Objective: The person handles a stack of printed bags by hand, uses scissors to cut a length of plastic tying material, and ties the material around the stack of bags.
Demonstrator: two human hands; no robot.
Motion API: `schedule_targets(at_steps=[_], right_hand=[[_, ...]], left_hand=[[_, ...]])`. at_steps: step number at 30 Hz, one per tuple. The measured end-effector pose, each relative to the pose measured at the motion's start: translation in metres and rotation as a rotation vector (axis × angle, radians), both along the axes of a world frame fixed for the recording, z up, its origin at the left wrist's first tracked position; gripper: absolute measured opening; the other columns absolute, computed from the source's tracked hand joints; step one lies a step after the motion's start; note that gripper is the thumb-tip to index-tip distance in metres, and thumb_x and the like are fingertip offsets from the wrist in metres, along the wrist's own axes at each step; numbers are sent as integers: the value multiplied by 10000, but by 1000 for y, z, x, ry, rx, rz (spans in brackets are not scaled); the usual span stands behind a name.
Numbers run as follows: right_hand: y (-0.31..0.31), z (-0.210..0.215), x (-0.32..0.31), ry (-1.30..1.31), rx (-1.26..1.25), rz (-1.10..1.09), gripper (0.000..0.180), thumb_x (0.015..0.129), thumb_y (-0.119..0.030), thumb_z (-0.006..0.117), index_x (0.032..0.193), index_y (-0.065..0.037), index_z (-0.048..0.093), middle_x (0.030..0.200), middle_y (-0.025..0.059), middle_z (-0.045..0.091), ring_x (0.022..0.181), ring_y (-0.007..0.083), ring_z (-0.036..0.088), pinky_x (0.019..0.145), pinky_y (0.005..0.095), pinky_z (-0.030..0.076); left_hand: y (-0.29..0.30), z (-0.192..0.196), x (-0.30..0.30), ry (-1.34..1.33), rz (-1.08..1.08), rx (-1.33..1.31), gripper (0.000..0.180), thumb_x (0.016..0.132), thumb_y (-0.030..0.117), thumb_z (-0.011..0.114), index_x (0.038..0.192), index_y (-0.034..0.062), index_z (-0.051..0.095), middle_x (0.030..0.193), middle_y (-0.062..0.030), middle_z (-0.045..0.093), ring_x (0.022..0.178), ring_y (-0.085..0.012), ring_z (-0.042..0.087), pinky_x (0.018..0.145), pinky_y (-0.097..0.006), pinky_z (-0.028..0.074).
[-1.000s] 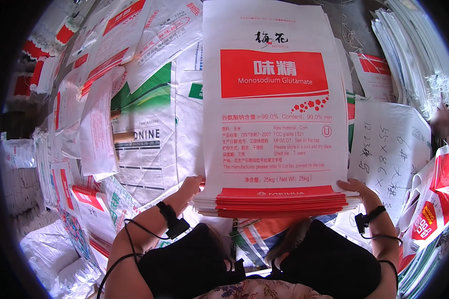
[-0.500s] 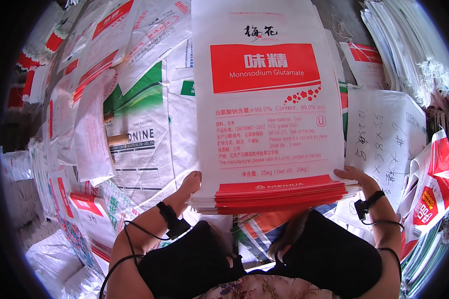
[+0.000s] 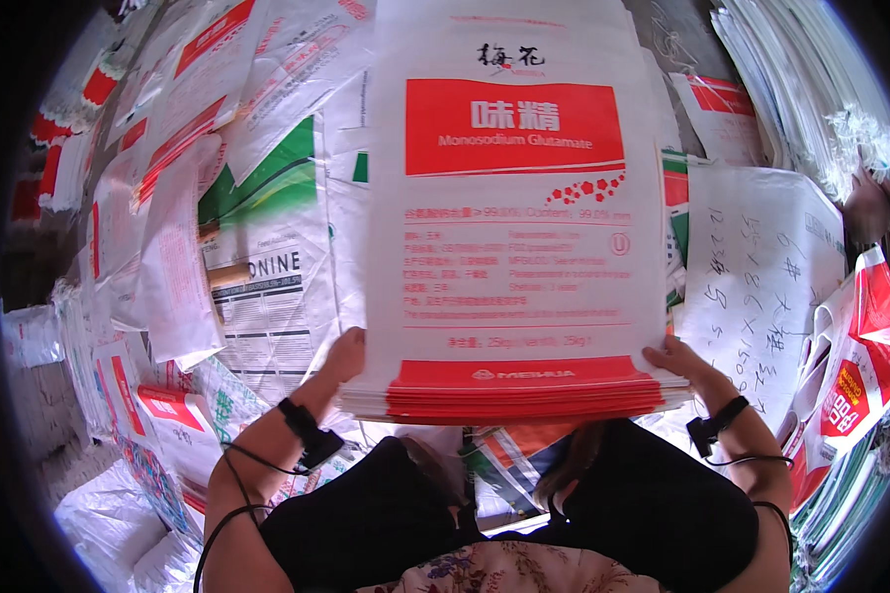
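A thick stack of flat white sacks with red printed panels (image 3: pixel 514 326) lies lengthwise in front of me, its layered near edge above my lap. My left hand (image 3: pixel 344 358) is closed on the stack's near left corner. On the near right corner, my right hand (image 3: pixel 678 362) grips the stack with the thumb on top; its other fingers are mostly hidden beneath. The stack's print is slightly blurred. Both wrists wear black straps with small devices and cables.
Sacks with green and white print (image 3: pixel 267 296) spread out on the left. A white sheet with black handwriting (image 3: pixel 756 267) lies on the right, beside a crumpled red and white sack (image 3: pixel 860 356). Tall piles of folded white sacks (image 3: pixel 801 89) stand at the far right.
Both hands and the near end of the stack have shifted left. The stack's far end has moved less, so it now lies at a slightly different angle. Both hands keep their grip.
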State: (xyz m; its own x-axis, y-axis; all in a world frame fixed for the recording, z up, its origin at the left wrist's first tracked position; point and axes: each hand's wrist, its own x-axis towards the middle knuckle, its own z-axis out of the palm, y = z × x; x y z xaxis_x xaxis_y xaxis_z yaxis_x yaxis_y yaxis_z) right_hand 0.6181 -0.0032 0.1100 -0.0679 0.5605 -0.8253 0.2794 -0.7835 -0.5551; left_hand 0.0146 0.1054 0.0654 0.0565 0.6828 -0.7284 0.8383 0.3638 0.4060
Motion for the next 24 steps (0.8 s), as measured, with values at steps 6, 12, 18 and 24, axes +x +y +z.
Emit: schedule_targets(at_steps=[6, 12, 18, 24], right_hand=[[-12, 0, -50, -129, -64, 73, 506, 907, -328, 642, 1227, 55, 559, 1069, 163, 678, 963, 227, 665, 855, 334, 521], [-8, 12, -32, -232, -51, 262, 433, 936, -342, 597, 1143, 38, 621, 997, 146, 683, 869, 213, 657, 771, 324, 518], [-14, 30, 3, -221, 154, 662, 219, 919, -168, 550, 1058, -29, 646, 804, 125, 636, 721, 261, 614, 658, 355, 486], [-61, 5, -1, -295, 148, 691, 277, 893, -196, 593, 1140, -76, 627, 973, 191, 689, 933, 363, 653, 808, 426, 505]], left_hand=[[13, -11, -58, 98, -103, 114, 315, 982, 236, 401, 1077, 12, 602, 1008, -259, 646, 966, -426, 616, 825, -468, 476], [20, -25, -50, 8, -116, 66, 322, 974, 268, 437, 1017, 8, 623, 949, -196, 685, 907, -348, 665, 798, -412, 501], [-5, -53, -134, -55, 205, 40, 299, 966, 226, 454, 870, 39, 667, 812, -104, 690, 632, -187, 647, 616, -320, 515], [-24, -45, -182, -131, 455, 149, 263, 937, 198, 482, 850, 38, 671, 681, -48, 624, 534, -120, 528, 497, -271, 438]])
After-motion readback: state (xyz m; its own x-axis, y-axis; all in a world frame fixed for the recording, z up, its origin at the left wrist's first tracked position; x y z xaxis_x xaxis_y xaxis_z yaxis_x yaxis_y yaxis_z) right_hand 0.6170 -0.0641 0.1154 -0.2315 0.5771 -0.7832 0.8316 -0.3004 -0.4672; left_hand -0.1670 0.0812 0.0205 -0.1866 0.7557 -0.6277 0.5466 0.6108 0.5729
